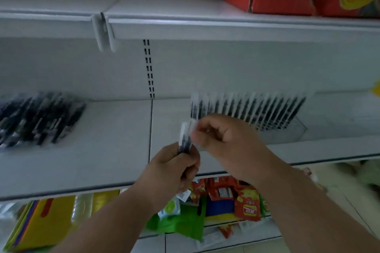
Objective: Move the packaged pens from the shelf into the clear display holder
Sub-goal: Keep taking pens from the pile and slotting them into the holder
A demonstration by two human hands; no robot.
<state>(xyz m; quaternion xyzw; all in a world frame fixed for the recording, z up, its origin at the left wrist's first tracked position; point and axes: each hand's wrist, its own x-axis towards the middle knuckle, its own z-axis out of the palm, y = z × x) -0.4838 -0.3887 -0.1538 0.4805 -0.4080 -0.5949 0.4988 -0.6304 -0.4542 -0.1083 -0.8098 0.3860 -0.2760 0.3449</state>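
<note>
The left hand is gripping a small bundle of packaged pens low on their sleeves, fingers curled round them, so they are standing nearly upright above the near middle of the shelf. The right hand is pinching the top of one sleeve in that bundle between thumb and fingertips; its grip is closed on the packet, though blur is hiding exactly how many packets it is taking. Behind the right hand, toward the far right of the shelf, the clear display holder is already carrying a long row of pens leaning in a fan. A loose pile of pens is lying at the far left of the same shelf, well apart from the holder.

The step in hand looks like peeling a single packet off the bundle for the holder. To do it well, the right hand should be pinching only one sleeve and drawing it upward, while the left is keeping the others firm so none slide out. The packet should then be going in at the near left end of the row, tilted to match its neighbours, without knocking them.
</note>
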